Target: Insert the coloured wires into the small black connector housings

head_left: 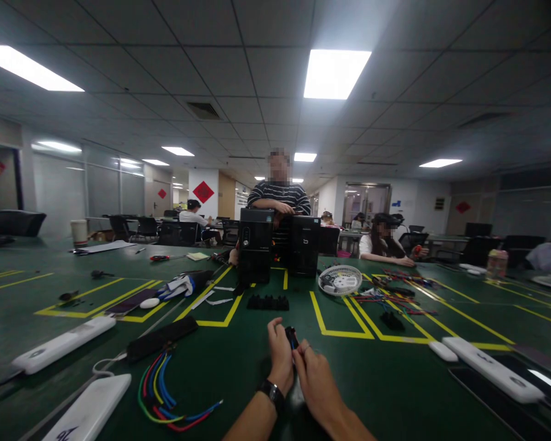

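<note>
My left hand (280, 354), with a black watch on its wrist, and my right hand (316, 375) meet at the near edge of the green table (239, 367). Between their pinched fingertips is a small black connector piece (291, 336). A thin blue wire seems to run from it into my right fingers. A loose bundle of coloured wires (163, 392) lies on the table to the left of my left forearm. Beyond my hands a row of small black parts (268, 302) sits by the yellow tape lines.
White power banks lie at left (62, 344), lower left (89, 411) and right (491, 369). Two black computer towers (256, 245) stand mid-table with a person in a striped shirt (279, 197) behind. A white fan grille (340, 280) and tangled cables (390, 294) lie to the right. Other people sit farther back.
</note>
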The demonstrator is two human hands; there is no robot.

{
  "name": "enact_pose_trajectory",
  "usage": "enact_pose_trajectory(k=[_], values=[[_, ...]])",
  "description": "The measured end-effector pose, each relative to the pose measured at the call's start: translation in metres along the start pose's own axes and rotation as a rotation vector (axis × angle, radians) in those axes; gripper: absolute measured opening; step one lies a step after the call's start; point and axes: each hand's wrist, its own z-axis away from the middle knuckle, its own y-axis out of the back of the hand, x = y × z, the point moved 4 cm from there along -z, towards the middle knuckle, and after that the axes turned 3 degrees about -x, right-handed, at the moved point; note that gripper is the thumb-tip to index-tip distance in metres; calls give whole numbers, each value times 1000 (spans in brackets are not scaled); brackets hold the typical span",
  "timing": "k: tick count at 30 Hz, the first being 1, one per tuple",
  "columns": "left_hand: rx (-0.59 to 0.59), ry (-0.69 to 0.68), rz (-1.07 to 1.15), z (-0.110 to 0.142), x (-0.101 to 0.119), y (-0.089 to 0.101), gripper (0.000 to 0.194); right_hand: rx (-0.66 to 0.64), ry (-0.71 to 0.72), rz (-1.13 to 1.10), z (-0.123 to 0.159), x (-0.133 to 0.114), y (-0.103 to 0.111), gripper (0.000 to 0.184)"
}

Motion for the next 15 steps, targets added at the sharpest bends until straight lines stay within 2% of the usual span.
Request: enact_pose_trajectory(k=[5, 9, 12, 15], values=[[6, 45, 79, 0, 3, 0, 19, -19, 21, -39, 1, -2, -4, 34], [-47, -147, -190, 0, 15, 9, 23, -42, -28, -36, -5, -2, 6, 39], [-104, -295, -308, 4, 21, 7, 23, 5, -65, -3, -11, -1, 18, 42], [-65, -237, -185, 3, 19, 1, 23, 22, -64, 0, -8, 2, 19, 42]])
